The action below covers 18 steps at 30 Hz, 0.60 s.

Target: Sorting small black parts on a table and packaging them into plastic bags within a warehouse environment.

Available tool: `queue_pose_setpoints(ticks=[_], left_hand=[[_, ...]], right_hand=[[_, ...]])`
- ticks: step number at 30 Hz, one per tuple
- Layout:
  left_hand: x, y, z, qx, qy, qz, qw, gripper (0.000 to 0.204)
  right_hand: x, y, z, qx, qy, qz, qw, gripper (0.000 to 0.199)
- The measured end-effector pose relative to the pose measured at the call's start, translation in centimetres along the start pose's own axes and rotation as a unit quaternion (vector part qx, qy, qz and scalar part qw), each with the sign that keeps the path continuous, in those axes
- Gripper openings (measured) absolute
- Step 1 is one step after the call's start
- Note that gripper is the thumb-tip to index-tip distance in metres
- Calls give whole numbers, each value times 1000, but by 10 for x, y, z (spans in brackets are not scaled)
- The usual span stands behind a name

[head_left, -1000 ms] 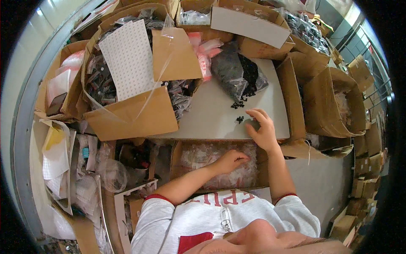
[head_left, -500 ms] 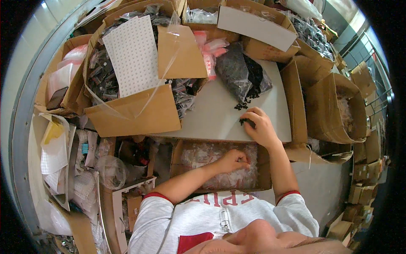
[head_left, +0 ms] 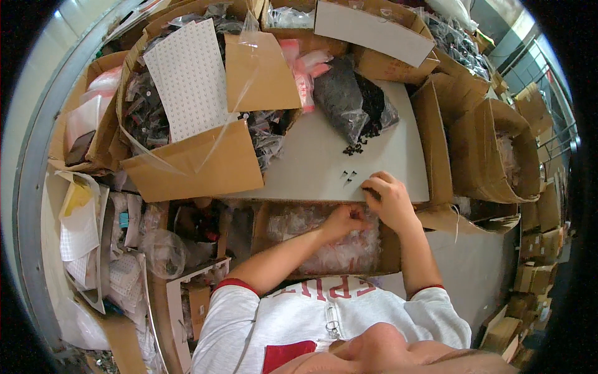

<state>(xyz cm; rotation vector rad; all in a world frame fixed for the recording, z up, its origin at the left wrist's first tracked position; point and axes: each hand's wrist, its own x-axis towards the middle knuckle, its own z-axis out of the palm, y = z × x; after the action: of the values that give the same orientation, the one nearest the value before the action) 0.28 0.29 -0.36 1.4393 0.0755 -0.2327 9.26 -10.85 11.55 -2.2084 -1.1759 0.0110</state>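
Black small parts (head_left: 372,191) sit under our right hand (head_left: 389,199), whose fingers are curled and pressed together over them at the near edge of the pale grey tabletop (head_left: 317,165). Our left hand (head_left: 346,219) is just beside it, lower, its fingers bunched over the open cardboard box of clear plastic bags (head_left: 330,240); we cannot tell what it pinches. Two loose black screws (head_left: 349,175) lie just left of the right hand. Farther off, a clear bag of black parts (head_left: 349,106) spills onto the table, with a white dotted sheet (head_left: 187,78) far left.
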Motion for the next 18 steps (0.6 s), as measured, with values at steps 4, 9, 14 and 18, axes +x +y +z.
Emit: queue_pose_setpoints(ticks=[4,9,14,18], left_hand=[[-7,20,4,-114,11,-12,993,26],[-6,10,1,-92,-18,27,995,29],[-16,16,-7,-15,-124,30,992,41],[-28,33,1,-20,-137,98,986,51]], right_hand=[[-19,-12,-11,22,-65,-8,998,16],[-32,-14,-19,62,-136,47,988,22],[-42,-15,-22,48,-175,-56,982,23],[-46,-17,-19,71,-141,-82,984,21]])
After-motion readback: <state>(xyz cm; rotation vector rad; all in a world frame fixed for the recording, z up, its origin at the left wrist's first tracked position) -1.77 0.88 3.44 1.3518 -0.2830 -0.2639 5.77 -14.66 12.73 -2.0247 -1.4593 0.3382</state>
